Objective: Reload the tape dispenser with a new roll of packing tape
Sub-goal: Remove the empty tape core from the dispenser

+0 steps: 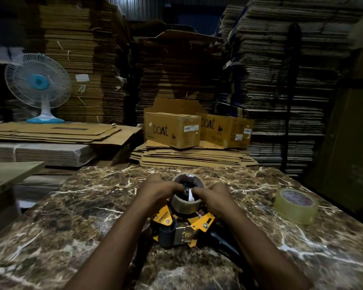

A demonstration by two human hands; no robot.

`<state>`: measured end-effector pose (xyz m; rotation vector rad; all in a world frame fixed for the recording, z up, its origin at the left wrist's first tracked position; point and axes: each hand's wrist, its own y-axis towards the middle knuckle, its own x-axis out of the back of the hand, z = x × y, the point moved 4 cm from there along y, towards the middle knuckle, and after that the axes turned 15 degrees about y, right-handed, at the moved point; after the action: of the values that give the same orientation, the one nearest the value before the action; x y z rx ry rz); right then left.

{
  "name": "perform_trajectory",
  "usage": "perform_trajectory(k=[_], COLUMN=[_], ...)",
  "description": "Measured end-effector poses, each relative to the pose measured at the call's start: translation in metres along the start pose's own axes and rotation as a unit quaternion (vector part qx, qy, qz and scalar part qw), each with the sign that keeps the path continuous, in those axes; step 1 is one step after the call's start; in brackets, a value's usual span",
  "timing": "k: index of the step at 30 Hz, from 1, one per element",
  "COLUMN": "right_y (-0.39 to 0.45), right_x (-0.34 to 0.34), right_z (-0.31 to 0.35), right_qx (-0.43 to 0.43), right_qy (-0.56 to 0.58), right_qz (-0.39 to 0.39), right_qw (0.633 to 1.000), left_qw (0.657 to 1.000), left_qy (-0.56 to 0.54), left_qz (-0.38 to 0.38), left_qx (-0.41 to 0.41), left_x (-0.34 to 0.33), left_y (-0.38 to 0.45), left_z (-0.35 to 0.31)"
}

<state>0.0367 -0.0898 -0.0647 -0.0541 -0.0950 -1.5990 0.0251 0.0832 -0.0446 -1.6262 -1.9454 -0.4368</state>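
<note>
A yellow and black tape dispenser [182,229] lies on the marble table [92,206], its black handle pointing toward me on the right. A tape roll [187,204] sits on its hub. My left hand [157,191] and my right hand [216,197] both pinch at the top of that roll, fingertips meeting over the core by a small white strip. A second, clear tape roll [296,206] with a red-printed core lies flat on the table to the right, apart from both hands.
Two "boat" cartons [172,130] stand on flattened cardboard beyond the table's far edge. Tall stacks of flat cardboard [270,70] fill the background. A white and blue fan [38,86] stands on cardboard sheets at the left. A wooden board [6,174] lies left of the table.
</note>
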Motion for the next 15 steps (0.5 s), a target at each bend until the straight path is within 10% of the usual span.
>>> perform_trajectory(k=[10,15], right_y=[-0.008,-0.002], right_x=[0.0,0.008], right_z=[0.004,0.003], right_qx=[-0.001,0.011], right_qy=[-0.108,0.053], right_qz=[-0.049,-0.033], right_qw=[0.993,0.998], left_qw=[0.994,0.999], left_qy=[0.093,-0.038], left_qz=[-0.059,-0.004], left_qx=[-0.01,-0.014], left_x=[-0.006,-0.006], left_y=[-0.016,-0.02], left_z=[-0.008,-0.011])
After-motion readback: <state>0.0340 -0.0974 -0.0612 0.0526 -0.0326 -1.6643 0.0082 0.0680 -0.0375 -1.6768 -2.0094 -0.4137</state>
